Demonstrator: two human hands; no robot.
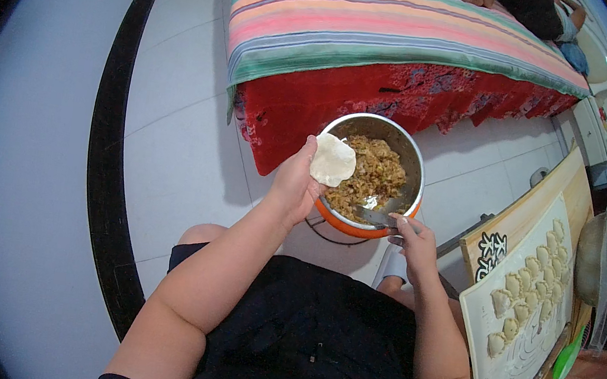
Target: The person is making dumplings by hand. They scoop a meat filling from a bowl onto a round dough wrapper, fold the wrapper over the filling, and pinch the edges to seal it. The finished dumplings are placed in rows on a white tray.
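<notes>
Wall point(30, 158) in pale blue fills the left side, edged by a dark skirting strip point(107, 152) along white floor tiles point(173, 152). Next comes the left hand point(296, 179), bearing a round, flat piece of dough point(333, 161) on its fingers, the thumb at the dough's upper left edge. The dough overlaps the left rim of an orange-sided metal bowl point(348, 224), with a bed point(397, 24) in a striped cover beyond. Chopped filling point(377, 169) lies in the bowl, just right of the dough and up and left of the right hand point(415, 243). That hand pinches a flat metal blade point(373, 217) by its near end; the blade's long axis runs leftward and slightly away, its tip at the filling, below the dough in view. Well to the right, shaped dumplings point(536, 280) sit in rows on a white board point(484, 345).
</notes>
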